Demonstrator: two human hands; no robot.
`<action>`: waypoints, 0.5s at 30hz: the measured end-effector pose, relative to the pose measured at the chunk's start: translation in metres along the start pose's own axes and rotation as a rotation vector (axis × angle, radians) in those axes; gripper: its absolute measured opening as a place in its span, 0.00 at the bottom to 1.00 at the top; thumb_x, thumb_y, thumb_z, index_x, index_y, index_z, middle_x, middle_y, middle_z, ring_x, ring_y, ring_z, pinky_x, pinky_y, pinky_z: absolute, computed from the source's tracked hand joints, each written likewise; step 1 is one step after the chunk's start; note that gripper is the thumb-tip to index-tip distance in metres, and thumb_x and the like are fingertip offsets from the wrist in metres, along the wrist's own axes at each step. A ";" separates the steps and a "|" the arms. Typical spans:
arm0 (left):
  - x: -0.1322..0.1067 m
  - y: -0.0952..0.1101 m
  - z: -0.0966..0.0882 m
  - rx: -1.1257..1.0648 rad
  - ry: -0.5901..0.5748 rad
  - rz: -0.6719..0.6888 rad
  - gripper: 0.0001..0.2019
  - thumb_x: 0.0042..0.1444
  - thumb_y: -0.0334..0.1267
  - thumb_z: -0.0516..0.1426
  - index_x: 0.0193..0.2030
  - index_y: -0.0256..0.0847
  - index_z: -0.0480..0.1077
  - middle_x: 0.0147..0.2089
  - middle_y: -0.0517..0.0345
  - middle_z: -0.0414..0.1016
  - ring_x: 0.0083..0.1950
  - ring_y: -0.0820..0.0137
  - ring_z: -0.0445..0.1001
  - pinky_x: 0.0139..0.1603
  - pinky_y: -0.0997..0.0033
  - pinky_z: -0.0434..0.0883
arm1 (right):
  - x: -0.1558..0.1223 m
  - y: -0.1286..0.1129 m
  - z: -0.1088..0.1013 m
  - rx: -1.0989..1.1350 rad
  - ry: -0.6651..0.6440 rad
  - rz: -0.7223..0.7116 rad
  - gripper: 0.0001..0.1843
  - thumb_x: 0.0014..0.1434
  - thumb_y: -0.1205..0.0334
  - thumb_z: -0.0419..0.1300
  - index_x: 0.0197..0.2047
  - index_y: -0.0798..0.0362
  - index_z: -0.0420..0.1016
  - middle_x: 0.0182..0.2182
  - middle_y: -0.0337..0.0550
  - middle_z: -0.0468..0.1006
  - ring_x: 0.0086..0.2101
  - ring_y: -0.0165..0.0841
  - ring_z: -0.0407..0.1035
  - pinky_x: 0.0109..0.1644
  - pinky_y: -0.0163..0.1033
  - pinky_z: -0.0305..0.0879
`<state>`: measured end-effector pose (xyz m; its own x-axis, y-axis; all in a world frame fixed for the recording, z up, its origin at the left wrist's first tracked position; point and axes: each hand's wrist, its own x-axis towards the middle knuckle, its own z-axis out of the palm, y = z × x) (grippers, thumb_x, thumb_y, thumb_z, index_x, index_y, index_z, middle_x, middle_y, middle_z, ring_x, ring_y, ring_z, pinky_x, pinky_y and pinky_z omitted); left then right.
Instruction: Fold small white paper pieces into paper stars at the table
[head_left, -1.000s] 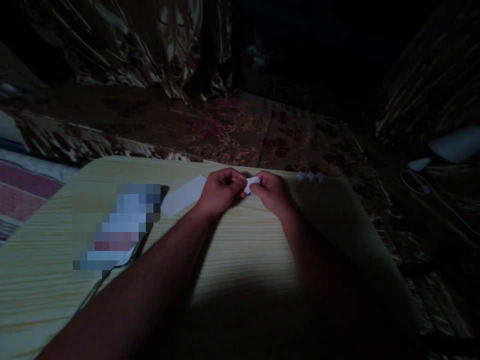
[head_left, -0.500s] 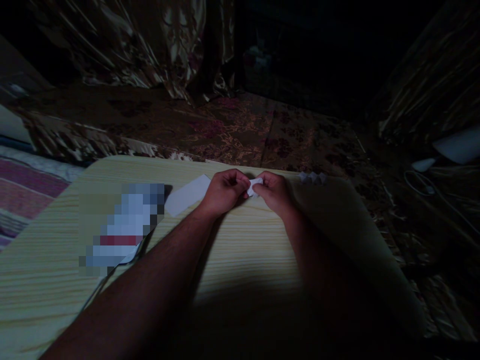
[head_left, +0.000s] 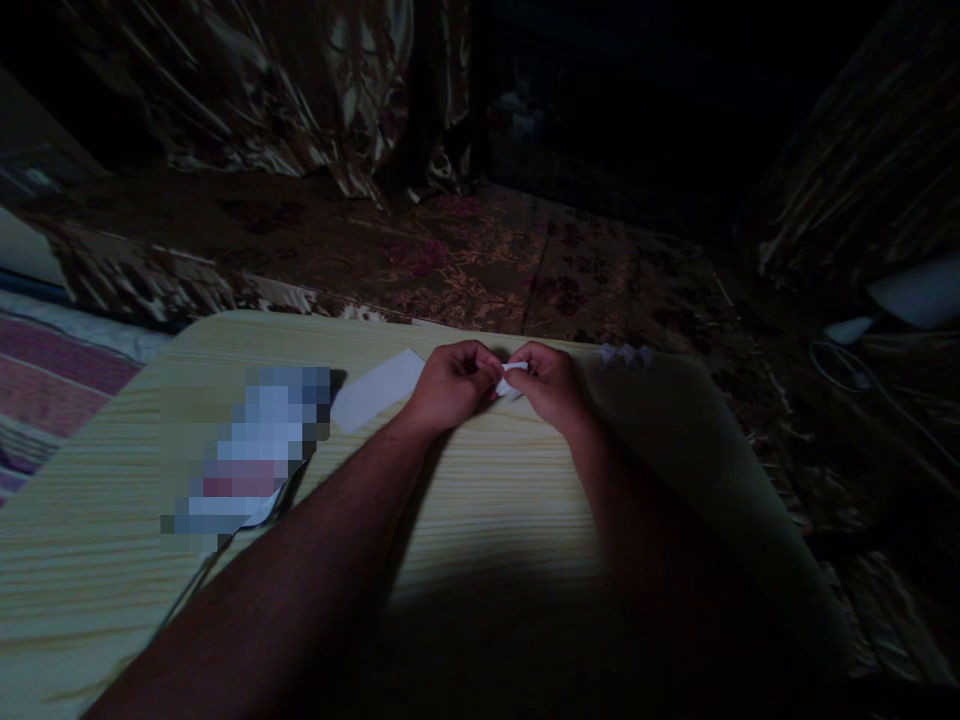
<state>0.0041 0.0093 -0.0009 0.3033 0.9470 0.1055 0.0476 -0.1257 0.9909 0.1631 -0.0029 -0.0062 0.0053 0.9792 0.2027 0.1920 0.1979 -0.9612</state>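
Note:
My left hand (head_left: 448,385) and my right hand (head_left: 548,385) meet near the far edge of a light wooden table (head_left: 487,500). Both pinch a small white piece of paper (head_left: 511,378) between their fingertips, just above the tabletop. A flat white paper strip (head_left: 376,390) lies on the table right beside my left hand. A few small white folded paper pieces (head_left: 625,354) sit at the far edge, to the right of my right hand.
A pixelated object (head_left: 247,450) lies on the table's left part with a dark cable by it. Patterned dark fabric (head_left: 465,260) covers the floor beyond the table. A striped mat (head_left: 45,390) is at left, white items and a cord (head_left: 862,350) at right.
The hands stay in place; the fingers have shifted slightly on the small paper. The view has drifted a little.

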 end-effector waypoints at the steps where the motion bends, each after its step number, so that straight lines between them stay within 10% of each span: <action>1: 0.000 0.000 0.000 -0.010 -0.006 -0.001 0.11 0.50 0.42 0.62 0.31 0.36 0.71 0.22 0.59 0.71 0.21 0.74 0.67 0.22 0.75 0.63 | 0.000 0.000 0.000 0.007 -0.003 -0.002 0.05 0.46 0.63 0.62 0.27 0.54 0.70 0.21 0.34 0.70 0.23 0.26 0.61 0.26 0.32 0.55; 15: 0.001 0.004 0.002 -0.161 0.107 -0.050 0.12 0.47 0.43 0.64 0.30 0.37 0.71 0.23 0.57 0.74 0.23 0.72 0.71 0.25 0.74 0.65 | -0.002 -0.012 -0.002 0.070 -0.016 -0.002 0.18 0.53 0.45 0.60 0.32 0.53 0.73 0.25 0.38 0.73 0.28 0.29 0.65 0.32 0.34 0.61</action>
<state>0.0060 0.0090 0.0029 0.2013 0.9780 0.0553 -0.0958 -0.0365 0.9947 0.1630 -0.0079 0.0057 -0.0112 0.9794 0.2018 0.1231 0.2017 -0.9717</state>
